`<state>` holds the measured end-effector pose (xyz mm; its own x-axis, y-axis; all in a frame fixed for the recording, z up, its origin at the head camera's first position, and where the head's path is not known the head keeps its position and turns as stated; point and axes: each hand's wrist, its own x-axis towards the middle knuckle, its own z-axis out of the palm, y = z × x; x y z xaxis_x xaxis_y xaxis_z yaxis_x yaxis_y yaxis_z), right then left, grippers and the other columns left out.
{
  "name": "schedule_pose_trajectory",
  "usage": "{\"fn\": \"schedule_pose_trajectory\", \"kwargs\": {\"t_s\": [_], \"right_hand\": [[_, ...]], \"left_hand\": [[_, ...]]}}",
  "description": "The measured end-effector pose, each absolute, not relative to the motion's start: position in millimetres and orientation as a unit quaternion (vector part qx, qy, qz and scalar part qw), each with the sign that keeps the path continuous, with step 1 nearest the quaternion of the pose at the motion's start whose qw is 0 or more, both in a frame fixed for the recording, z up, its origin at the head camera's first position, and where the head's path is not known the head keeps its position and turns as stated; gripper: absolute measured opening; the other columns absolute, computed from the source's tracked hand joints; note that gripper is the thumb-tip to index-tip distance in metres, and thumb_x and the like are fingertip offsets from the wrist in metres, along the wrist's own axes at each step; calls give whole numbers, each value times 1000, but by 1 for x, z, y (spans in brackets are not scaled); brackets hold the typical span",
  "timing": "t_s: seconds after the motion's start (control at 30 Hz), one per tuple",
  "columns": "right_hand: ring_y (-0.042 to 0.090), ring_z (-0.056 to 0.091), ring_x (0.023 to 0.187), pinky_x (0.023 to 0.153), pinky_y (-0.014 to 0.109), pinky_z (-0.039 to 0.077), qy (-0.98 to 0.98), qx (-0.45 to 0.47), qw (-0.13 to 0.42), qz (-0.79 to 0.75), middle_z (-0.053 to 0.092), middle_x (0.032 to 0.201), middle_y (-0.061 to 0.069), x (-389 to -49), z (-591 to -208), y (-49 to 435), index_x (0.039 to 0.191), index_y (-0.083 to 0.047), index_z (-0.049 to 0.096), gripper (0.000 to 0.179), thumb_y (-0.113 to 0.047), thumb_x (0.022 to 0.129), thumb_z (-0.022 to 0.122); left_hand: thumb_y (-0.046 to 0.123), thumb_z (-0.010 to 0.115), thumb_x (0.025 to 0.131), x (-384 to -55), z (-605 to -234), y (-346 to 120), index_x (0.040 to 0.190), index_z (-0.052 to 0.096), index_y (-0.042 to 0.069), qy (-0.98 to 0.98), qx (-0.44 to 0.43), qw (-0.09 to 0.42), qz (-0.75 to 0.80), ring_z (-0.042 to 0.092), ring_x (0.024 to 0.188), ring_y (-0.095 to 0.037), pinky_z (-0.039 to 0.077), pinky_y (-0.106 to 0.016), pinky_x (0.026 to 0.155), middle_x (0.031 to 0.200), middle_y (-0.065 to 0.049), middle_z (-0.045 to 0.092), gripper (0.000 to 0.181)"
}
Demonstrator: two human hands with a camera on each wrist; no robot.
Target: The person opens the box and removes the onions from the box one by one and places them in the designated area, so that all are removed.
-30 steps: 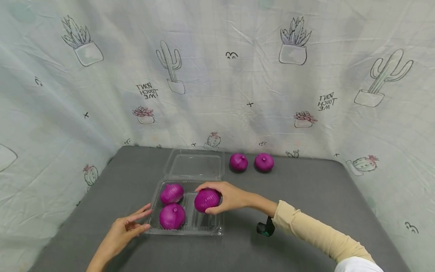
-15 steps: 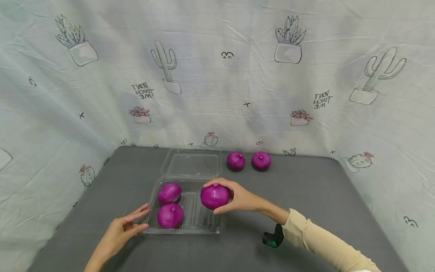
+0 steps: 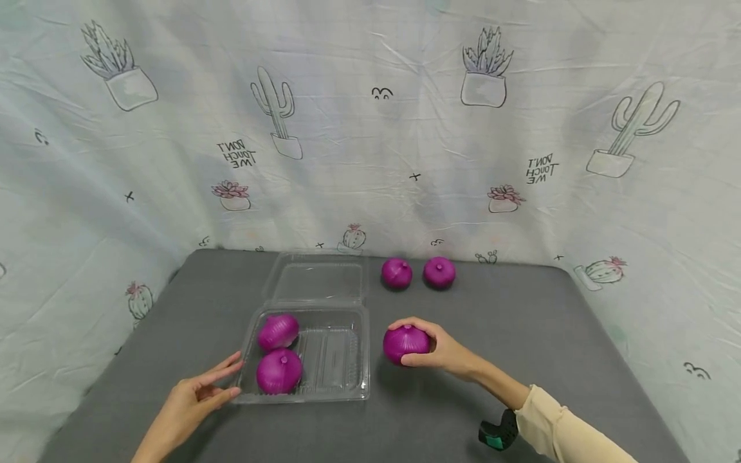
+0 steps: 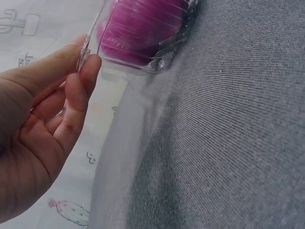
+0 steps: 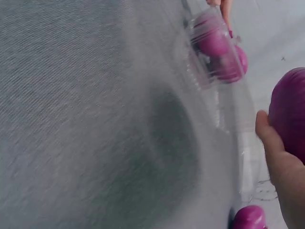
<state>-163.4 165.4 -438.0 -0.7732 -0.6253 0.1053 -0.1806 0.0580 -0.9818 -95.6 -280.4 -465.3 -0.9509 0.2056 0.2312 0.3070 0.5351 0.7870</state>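
In the head view, my right hand (image 3: 440,350) grips a purple onion (image 3: 405,344), thumb at the front and fingers over its far side. The onion is held just right of a clear plastic clamshell container (image 3: 336,399). Its lid (image 3: 315,280) lies folded back behind it. Inside, along the left side, sit two purple onions (image 3: 278,332), one behind the other. My left hand (image 3: 188,405) touches the container's left edge near the front corner, thumb and fingers spread apart. In the left wrist view its fingertips (image 4: 90,69) meet the thin rim.
Two more purple onions (image 3: 396,274) stand side by side at the table's back, right of the lid. The grey table (image 3: 492,315) ends at a pale curtain (image 3: 341,128) printed with potted plants. A black device (image 3: 499,432) is by the right wrist.
My right hand has carried its onion out from over the container to the right, and the onion has turned stem-up. My left hand stays at the container's edge. The head view has shifted slightly.
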Motion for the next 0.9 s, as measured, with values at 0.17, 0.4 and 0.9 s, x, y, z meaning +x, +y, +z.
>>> {"fn": "schedule_pose_trajectory", "kwargs": {"t_s": [0.17, 0.4, 0.9], "right_hand": [[27, 47, 122, 89, 39, 49, 701, -326, 144, -618, 48, 135, 15, -159, -450, 174, 121, -6, 60, 46, 0, 78, 76], [22, 45, 125, 93, 37, 47, 667, -370, 187, -619, 40, 134, 33, -156, -461, 173, 116, -8, 62, 50, 9, 72, 77], [30, 43, 124, 93, 40, 46, 686, -298, 184, -637, 37, 140, 31, -198, -488, 178, 119, 2, 59, 50, 8, 73, 78]], "left_hand": [[7, 73, 84, -92, -465, -281, 122, 65, -1, -878, -124, 43, -461, 55, 54, -11, 42, -23, 50, 127, 35, 47, 39], [7, 72, 85, -91, -465, -282, 122, 65, -1, -878, -109, 37, -465, 55, 55, -11, 43, -25, 50, 126, 36, 46, 39], [6, 72, 84, -89, -464, -280, 121, 64, -4, -870, -118, 40, -476, 56, 56, -11, 41, -24, 49, 126, 34, 47, 40]]}}
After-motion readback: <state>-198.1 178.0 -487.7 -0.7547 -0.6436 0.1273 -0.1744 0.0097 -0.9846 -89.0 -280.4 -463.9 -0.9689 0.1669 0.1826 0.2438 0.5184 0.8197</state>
